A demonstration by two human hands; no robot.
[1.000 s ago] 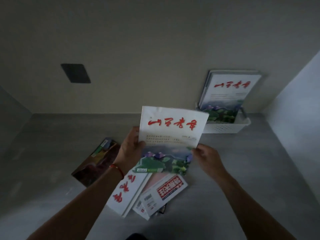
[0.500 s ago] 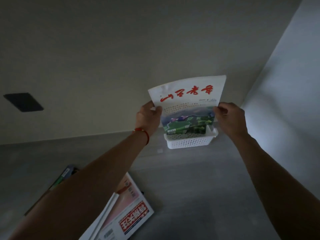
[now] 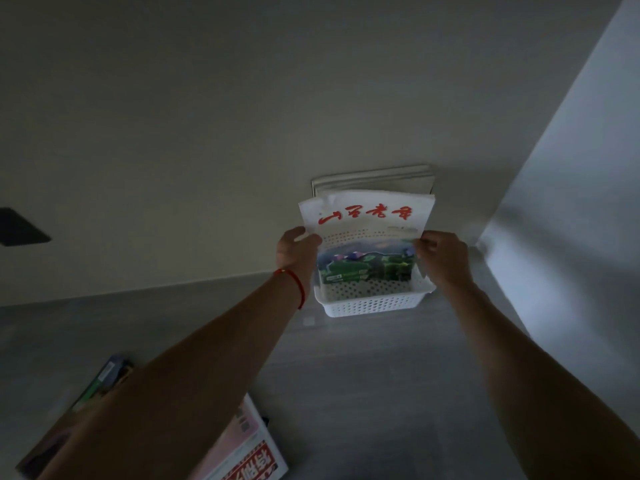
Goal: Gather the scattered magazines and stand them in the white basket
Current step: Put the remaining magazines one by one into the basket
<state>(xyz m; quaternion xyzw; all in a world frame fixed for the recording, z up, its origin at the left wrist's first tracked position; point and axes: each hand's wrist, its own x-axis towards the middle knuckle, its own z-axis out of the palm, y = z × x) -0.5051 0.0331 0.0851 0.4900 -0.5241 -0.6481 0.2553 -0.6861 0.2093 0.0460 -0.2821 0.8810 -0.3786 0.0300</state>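
Lying nearest: a magazine with a red-lettered cover (image 3: 242, 455) rested flat on the grey floor (image 3: 363, 393), part hidden under the person's left forearm; a darker magazine (image 3: 100, 379) lay just beyond it to the left.
Left to do: those floor copies at least were not gathered; how many lay under the arm I could not tell.
Left hand (image 3: 298, 252): clamped on the left edge of a white magazine with red title (image 3: 367, 237), a red string at the wrist.
Right hand (image 3: 441, 259): pinched shut on the same magazine's right edge.
Held magazine: upright, its lower edge already down inside the white basket (image 3: 372, 303), seemingly not yet let go.
Basket: on the floor, close against the far wall near the corner.
Done so far: some pale magazines (image 3: 374, 176) already stood behind the held one, leaning toward the wall.
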